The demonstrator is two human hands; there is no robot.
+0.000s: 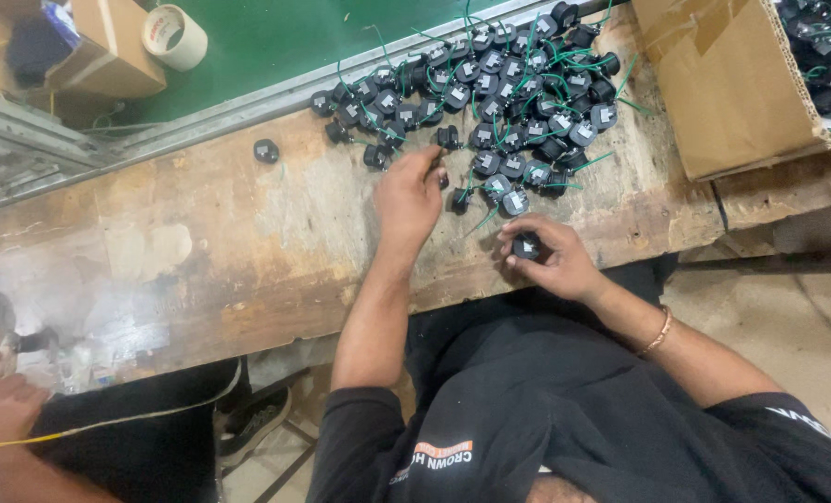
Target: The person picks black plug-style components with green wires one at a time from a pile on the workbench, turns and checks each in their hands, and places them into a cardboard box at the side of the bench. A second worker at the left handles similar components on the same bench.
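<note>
A small black plug piece (pixel 526 247) is held in the right hand (pixel 548 259), with the fingers curled closely around it and the thumb laid across its top, just above the near edge of the worktop (pixel 248 233). The left hand (pixel 409 197) is stretched forward, its fingers drawn narrow at the near fringe of the heap of plug pieces (pixel 509 93). A piece there is touched by the fingertips, but whether it is actually gripped cannot be told.

The step in hand is judged to be picking single pieces from the heap, one already taken and another being reached. A clean pinch is called for, since the thin green wires are tangled through the heap (a neighbour could easily be dragged along).

The pieces are rounded, hard-looking and matt black, each with a pale square label. The worktop is worn, scuffed wood with pale patches. One stray piece (pixel 266 151) lies well to the left of the left hand, and a cardboard box (pixel 714 84) stands beyond the right hand.
</note>
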